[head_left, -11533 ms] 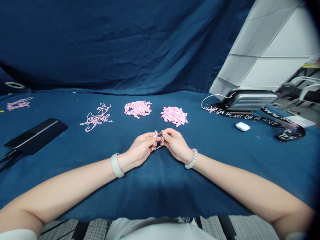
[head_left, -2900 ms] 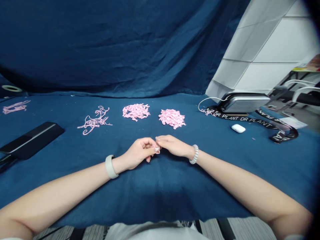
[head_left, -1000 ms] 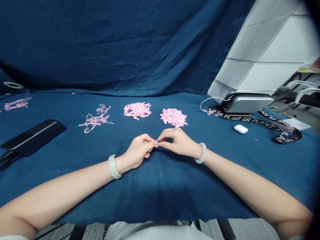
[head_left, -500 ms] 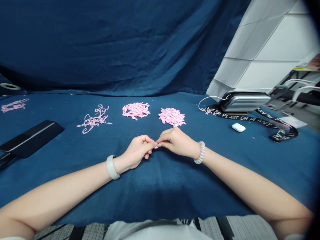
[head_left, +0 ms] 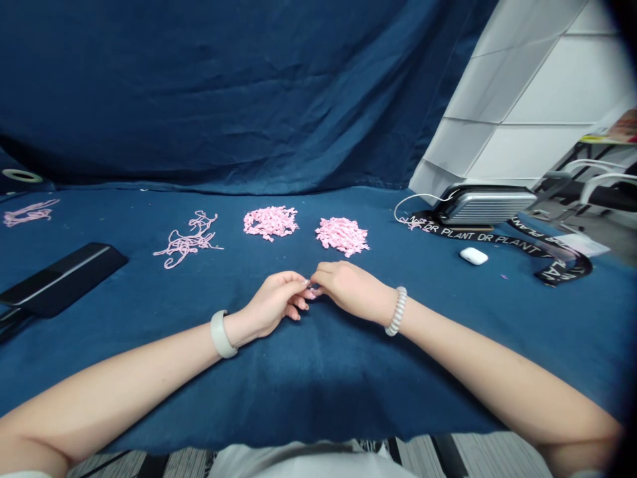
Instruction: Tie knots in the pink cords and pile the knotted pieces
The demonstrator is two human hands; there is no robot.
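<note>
My left hand (head_left: 279, 300) and my right hand (head_left: 348, 289) meet fingertip to fingertip above the blue cloth (head_left: 318, 385). Both are closed in a pinch; what lies between the fingertips is too small and too covered to name. Just beyond my right hand is a round heap of small pink pieces (head_left: 342, 236), which look like knotted bits of cord. A second heap of pink pieces (head_left: 270, 222) lies to its left. Farther left, a loose tangle of pink cord (head_left: 186, 242) is spread out.
At the left are a black flat device (head_left: 64, 279) and more pink cords (head_left: 30, 212). To the right lie a white earbud case (head_left: 474, 256), a lettered black strap (head_left: 465, 235) and a silver ribbed case (head_left: 490, 204) with a white cable. Blue fabric (head_left: 223, 93) hangs behind.
My right hand's fingers have curled and dipped slightly at the meeting point. My left fingers have spread a little from the thumb. The heaps and cords lie as before.
</note>
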